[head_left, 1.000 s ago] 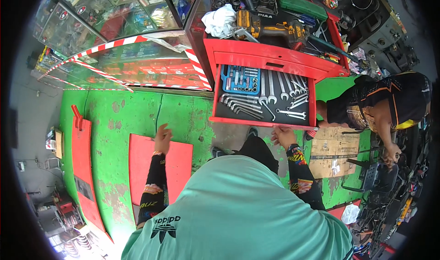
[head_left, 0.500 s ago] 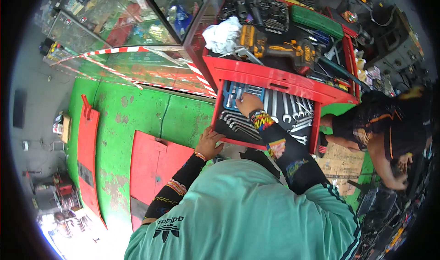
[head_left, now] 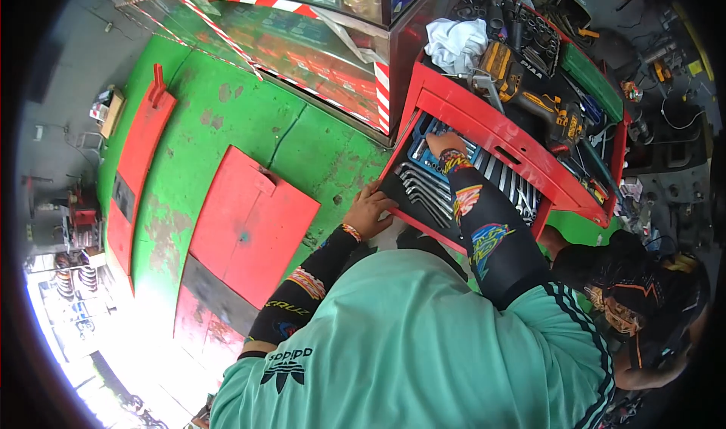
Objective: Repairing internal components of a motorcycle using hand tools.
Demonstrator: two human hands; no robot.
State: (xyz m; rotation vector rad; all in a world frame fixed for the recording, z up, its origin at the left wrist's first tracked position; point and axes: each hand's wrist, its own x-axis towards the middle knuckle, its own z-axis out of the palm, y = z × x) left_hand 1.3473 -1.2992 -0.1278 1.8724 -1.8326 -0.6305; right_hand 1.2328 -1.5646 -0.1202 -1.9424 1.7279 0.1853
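A red tool cabinet [head_left: 491,110] has a drawer [head_left: 427,226] pulled out, holding a blue socket case [head_left: 473,148], several angled wrenches [head_left: 417,183] and several combination wrenches [head_left: 514,187]. My left hand [head_left: 372,210] grips the drawer's front-left corner with curled fingers. My right hand [head_left: 442,143] reaches over the drawer into the socket case, fingers curled; what they hold is hidden. On the cabinet top lie a white rag [head_left: 456,42], yellow-and-black power tools [head_left: 552,110] and a long green case [head_left: 597,81].
A glass display case [head_left: 318,74] with striped tape stands upper left. Red panels [head_left: 234,225] lie on the green floor [head_left: 170,164]. Another person [head_left: 643,300] in dark clothing is at lower right, close beside me. Machinery and parts [head_left: 665,126] crowd the right side.
My right hand has moved from the drawer's front edge into the socket case. My left hand has come to the drawer's corner. The view has turned, and the person on the right appears lower.
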